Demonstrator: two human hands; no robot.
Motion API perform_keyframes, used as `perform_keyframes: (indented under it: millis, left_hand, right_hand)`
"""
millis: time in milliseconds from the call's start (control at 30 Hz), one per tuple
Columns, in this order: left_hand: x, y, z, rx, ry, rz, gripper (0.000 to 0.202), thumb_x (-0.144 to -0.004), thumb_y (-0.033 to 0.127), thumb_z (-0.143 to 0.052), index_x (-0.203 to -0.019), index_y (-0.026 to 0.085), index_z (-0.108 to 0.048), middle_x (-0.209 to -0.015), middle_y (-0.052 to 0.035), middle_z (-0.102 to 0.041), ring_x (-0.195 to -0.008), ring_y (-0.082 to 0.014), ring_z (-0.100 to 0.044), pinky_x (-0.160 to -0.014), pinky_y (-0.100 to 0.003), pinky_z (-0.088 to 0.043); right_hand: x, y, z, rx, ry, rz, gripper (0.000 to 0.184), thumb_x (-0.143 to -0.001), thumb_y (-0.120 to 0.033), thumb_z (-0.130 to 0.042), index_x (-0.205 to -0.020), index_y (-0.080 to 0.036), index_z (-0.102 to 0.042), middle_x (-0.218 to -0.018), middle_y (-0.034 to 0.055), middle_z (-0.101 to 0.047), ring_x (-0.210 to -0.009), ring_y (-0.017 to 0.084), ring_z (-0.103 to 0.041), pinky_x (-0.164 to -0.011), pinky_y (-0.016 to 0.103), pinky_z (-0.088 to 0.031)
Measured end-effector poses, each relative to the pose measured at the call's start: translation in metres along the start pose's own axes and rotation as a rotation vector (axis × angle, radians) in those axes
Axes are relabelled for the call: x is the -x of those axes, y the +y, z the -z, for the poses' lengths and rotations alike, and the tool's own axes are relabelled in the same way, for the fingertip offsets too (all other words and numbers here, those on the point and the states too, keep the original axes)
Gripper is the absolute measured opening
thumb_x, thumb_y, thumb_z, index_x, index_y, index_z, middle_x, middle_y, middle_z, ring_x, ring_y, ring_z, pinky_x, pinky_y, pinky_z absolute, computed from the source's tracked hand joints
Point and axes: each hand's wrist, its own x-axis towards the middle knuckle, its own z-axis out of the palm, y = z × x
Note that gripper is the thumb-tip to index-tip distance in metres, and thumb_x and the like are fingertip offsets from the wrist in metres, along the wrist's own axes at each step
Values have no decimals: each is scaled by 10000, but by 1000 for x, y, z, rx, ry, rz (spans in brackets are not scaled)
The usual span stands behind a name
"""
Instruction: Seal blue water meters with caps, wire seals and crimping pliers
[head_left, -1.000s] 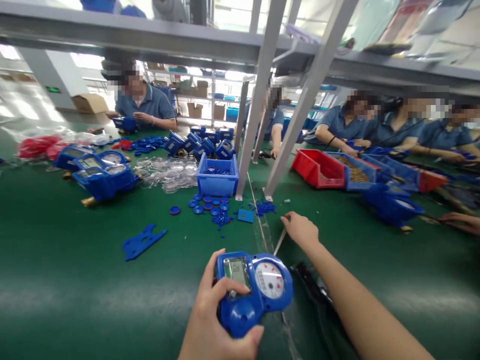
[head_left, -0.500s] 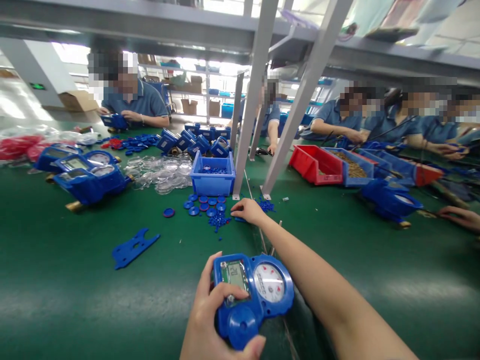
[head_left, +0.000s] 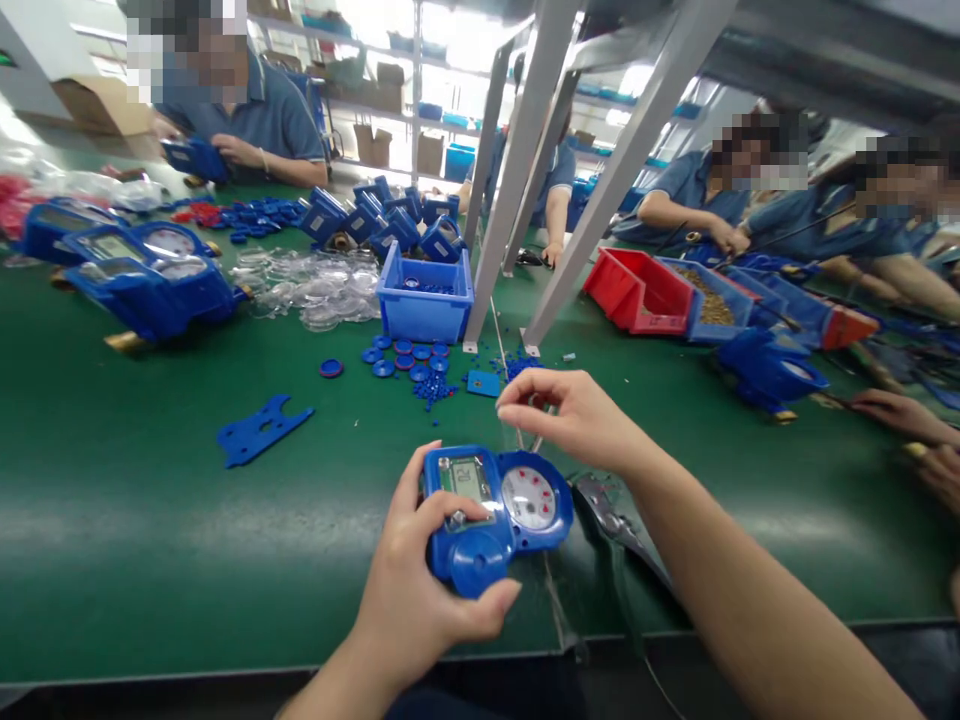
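Left hand [head_left: 427, 590]: grasping the blue meter [head_left: 495, 510], lower centre.
Right hand [head_left: 570, 420]: hovering above the meter, fingertips [head_left: 510, 392] pinching; contents unclear.
Blue bin [head_left: 425, 305]: sitting at upper centre.

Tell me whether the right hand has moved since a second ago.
Yes. The right hand reached toward the blue bin, then drew back; it now hovers just above the blue meter.
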Motion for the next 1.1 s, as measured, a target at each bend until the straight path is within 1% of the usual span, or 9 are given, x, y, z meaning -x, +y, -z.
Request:
perform_keyframes:
  millis: [100,200,367,467,667,767,833,967,1100]
  left_hand:
    - [-4,1,2,27,-34,16,412,-608,324,-805,-991,275,-660,-1574,-40,-253,-1446,-330,-361,-1184,-571,-328]
    - [-7,1,5,49,-78,10,434,-597,320,-829,-994,279,-660,-1547,-39,-289,-1459,-309,-338,-1202,-539,-314]
    - [-8,0,6,59,-90,20,481,-553,238,-853,-988,272,-651,-1520,-45,-308,-1476,-281,-304,-1208,-484,-319]
    - [-6,0,5,57,-79,-4,464,-555,266,-861,-970,272,-651,-1497,-50,-333,-1467,-277,-317,-1191,-484,-347]
    - [-5,0,4,41,-77,-18,468,-594,383,-868,-997,283,-655,-1542,-55,-294,-1496,-291,-264,-1194,-523,-338]
    - [-6,-1,3,42,-68,-26,477,-592,381,-872,-1005,283,-655,-1530,-60,-313,-1492,-294,-273,-1199,-531,-333]
    - [-7,-1,2,41,-63,-27,472,-591,372,-871,-1002,285,-656,-1531,-57,-311,-1481,-292,-296,-1196,-535,-336]
    - [-6,0,3,37,-71,-21,469,-593,373,-871,-998,283,-654,-1549,-54,-284,-1471,-302,-318,-1189,-551,-341]
    - [-4,-1,4,13,-85,-8,463,-597,397,-871,-987,267,-656,-1570,-61,-246,-1477,-333,-307,-1187,-582,-338]
  right_hand:
    - [51,-30,-5,33,-194,110,181,-827,-343,-680,-859,-168,-712,-868,-8,-656,-780,36,-570,-722,148,-440]
    - [75,-43,-19,149,-226,140,98,-813,-284,-692,-840,-191,-712,-865,-22,-649,-820,43,-569,-757,156,-427]
    - [75,-40,-39,95,-179,185,103,-814,-303,-722,-833,-203,-738,-815,-25,-635,-788,32,-562,-737,150,-415]
    - [76,-38,-41,60,-123,210,96,-827,-297,-714,-863,-217,-752,-813,-29,-645,-780,21,-572,-741,137,-430]
    - [86,-41,-31,351,26,358,72,-850,-241,-678,-876,-217,-741,-875,-12,-652,-821,47,-587,-739,155,-454]
    - [86,-42,-33,455,25,476,124,-897,-244,-622,-904,-217,-742,-882,7,-647,-831,68,-576,-732,175,-461]
    - [84,-41,-36,422,10,501,134,-904,-232,-611,-912,-205,-742,-891,9,-652,-845,62,-583,-737,163,-471]
    - [82,-32,-35,187,19,382,91,-866,-202,-662,-896,-191,-748,-883,-5,-677,-826,22,-626,-761,104,-492]
    - [85,-11,-23,-71,166,78,157,-828,-317,-703,-858,-169,-748,-852,21,-681,-779,50,-641,-702,130,-509]
